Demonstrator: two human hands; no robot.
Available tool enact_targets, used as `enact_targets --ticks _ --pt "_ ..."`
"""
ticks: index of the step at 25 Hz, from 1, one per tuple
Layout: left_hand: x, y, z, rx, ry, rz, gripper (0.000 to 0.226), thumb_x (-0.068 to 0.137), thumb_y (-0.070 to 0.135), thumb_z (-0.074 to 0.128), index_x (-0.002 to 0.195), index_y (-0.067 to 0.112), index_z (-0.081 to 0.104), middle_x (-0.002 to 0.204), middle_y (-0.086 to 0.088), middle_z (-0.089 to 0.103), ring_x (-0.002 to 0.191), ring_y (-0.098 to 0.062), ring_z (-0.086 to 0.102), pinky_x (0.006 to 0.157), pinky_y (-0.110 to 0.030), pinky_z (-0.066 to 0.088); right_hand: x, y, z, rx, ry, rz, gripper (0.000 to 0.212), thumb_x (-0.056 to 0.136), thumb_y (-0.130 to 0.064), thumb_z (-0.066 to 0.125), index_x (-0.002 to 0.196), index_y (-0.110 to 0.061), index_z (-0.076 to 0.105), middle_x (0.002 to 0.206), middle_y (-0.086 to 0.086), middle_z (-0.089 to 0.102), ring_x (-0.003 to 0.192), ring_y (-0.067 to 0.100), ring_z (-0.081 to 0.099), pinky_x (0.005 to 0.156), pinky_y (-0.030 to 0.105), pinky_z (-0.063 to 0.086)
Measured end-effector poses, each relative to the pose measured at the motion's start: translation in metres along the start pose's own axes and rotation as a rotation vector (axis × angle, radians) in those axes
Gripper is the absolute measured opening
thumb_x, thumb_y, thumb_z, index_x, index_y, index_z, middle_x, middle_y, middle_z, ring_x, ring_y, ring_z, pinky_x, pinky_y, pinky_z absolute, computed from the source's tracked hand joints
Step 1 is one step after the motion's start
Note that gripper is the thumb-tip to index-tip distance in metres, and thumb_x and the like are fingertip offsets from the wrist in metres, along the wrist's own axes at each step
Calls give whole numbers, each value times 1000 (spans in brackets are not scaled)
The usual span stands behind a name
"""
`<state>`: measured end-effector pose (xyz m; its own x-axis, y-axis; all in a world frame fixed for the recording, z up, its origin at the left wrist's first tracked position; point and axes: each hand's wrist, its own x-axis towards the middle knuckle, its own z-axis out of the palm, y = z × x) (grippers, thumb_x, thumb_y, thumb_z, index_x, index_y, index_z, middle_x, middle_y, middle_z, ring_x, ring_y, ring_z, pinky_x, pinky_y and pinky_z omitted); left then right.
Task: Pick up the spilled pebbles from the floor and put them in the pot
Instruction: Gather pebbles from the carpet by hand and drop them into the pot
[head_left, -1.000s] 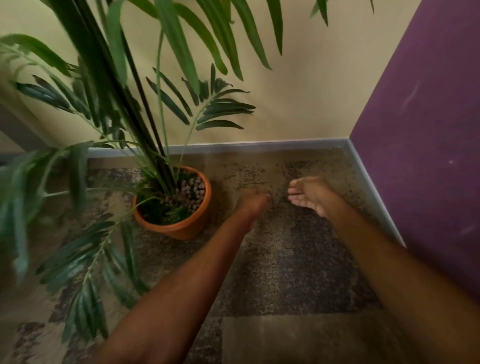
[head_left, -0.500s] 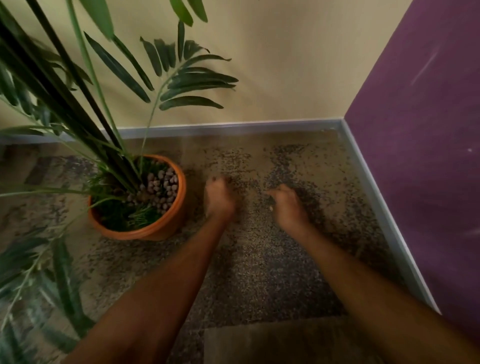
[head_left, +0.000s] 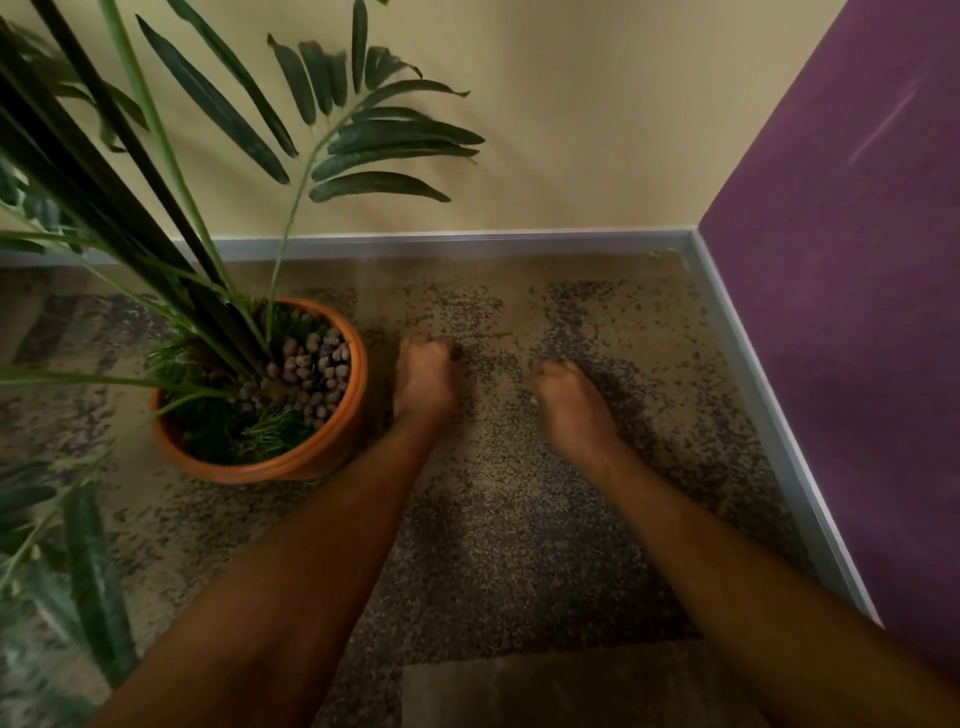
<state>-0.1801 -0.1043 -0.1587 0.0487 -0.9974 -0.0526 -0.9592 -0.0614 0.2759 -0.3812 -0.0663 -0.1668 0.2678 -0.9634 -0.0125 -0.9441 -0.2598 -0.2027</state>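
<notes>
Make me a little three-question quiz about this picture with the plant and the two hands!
1. True or false: the orange pot stands to the left of the left hand.
2. What colour is the wall on the right? A) green B) purple C) white
3. Fill in: the pebbles in the pot lie on the side nearer the ____ hand.

Key
1. True; the right hand is farther from it, over the speckled carpet.
2. B
3. left
</notes>
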Motion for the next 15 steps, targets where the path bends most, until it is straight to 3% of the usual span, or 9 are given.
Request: enact_targets --ticks 5,8,15 --pt "-13 7 0 -222 -75 -95 19 103 23 63 110 15 79 110 -11 76 99 -27 73 83 -37 62 -1 10 -7 73 -34 14 42 77 17 60 107 -9 75 104 9 61 101 30 61 77 40 58" --pt "-30 24 6 -398 -125 -57 14 99 24 68 101 16 79 98 -4 77 86 -19 70 71 -28 53 -3 15 -13 97 -59 -14 35 78 10 63 103 -11 75 106 8 63 102 28 62 82 39 58" --pt "-66 59 23 -506 -250 38 7 91 25 76 96 19 77 91 -2 79 87 -19 74 78 -32 60 -6 31 -19 255 -71 93 20 81 0 67 93 -10 78 98 6 70 87 21 69 73 25 53"
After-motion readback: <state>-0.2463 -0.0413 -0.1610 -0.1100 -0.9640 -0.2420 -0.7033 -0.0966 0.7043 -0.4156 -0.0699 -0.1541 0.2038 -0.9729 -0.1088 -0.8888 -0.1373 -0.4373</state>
